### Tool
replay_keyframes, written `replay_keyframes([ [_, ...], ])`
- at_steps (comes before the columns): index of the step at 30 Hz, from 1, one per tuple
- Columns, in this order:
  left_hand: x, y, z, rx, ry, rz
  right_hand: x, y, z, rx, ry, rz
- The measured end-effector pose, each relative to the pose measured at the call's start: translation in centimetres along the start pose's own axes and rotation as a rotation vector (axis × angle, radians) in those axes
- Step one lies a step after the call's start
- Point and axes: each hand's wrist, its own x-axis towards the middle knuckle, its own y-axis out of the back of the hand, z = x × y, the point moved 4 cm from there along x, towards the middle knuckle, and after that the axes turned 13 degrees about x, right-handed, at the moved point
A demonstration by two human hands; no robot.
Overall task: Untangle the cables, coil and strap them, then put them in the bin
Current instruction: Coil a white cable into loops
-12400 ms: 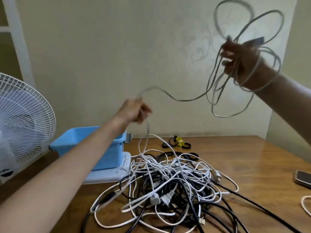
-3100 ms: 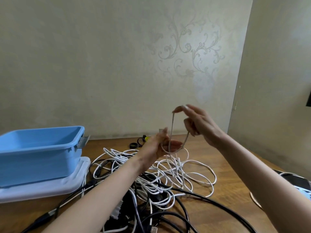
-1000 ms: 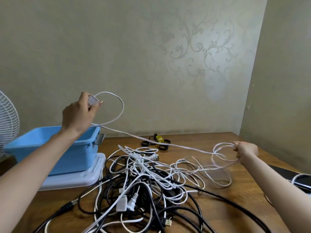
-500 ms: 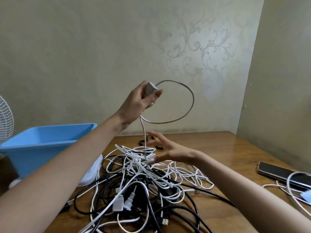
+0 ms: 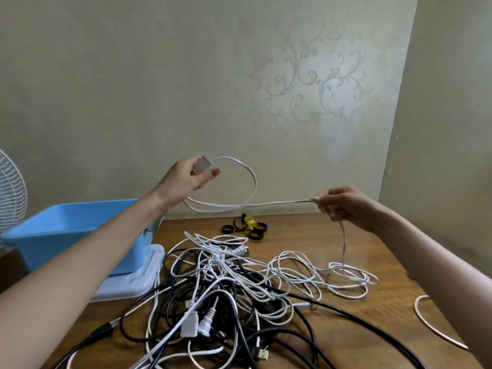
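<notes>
Above the brown wooden table (image 5: 332, 235), the left hand (image 5: 190, 179) gripped the small grey plug end of a thin white cable (image 5: 279, 203) between curled fingers and thumb, and one round loop of that cable hung from it. Half a second earlier the right hand (image 5: 343, 206) was low over the heap with its fingers spread and held nothing; now it was raised to the right and pinched the same cable between thumb and fingertips, so a straight length ran level between both hands. From the pinch the cable dropped down to loose white loops lying on the table, at the right edge of the tangled heap of black and white cables (image 5: 226, 283). I judged that coiling of this cable had only begun, with one turn made and a second one measured out. Whether the lower loops were free of the heap I could not tell. The black ring-shaped straps (image 5: 246, 227) lay behind the heap, and the blue plastic bin (image 5: 72, 225) stood at the left on a white lid (image 5: 133, 283).
</notes>
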Motion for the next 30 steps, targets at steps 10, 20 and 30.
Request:
replay_keyframes([
  [10,-1.1,-8.2,3.9,-0.371,0.324,-0.403,-0.5,-10.1,-3.3,-0.048,0.178,-0.086],
  [20,-0.9,-8.8,4.3,-0.734,0.322,-0.549,-0.7,-9.4,-5.7,-1.052,0.875,0.182],
  [30,0.0,-6.7,4.7,-0.974,0.243,-0.515,0.1,-7.4,-3.0,0.26,0.251,-0.13],
])
